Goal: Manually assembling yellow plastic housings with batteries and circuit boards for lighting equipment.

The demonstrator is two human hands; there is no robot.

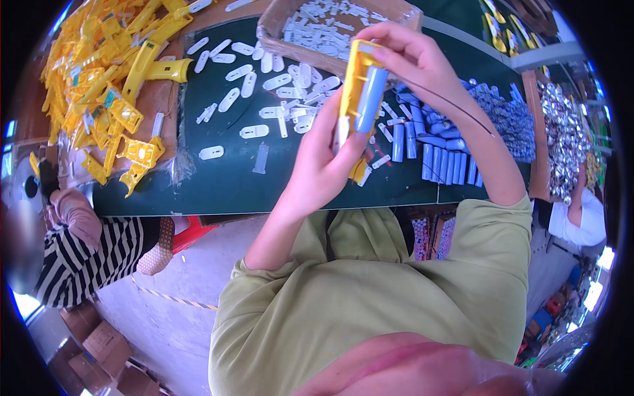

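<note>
A yellow plastic housing [351, 86] is held tilted above the table's front half, its open side showing a blue cylindrical battery cell [371, 102] lying inside. My left hand [320, 165] grips the lower end, thumb in front at the cell's base and fingers behind. At the upper end, the thumb and fingers of my right hand [419, 63] close on the housing. A thin dark wire [456, 105] runs out past my right wrist. White oval plates [277, 82] lie scattered behind and left of my left hand. Blue cells [449, 165] stand and lie in a heap to the right.
Yellow housings [109, 72] are piled at the left. A cardboard box [271, 33] of small white parts stands at the back. Shiny metal parts [561, 132] fill the far right. Other people sit at both sides, one in a striped top [99, 257].
</note>
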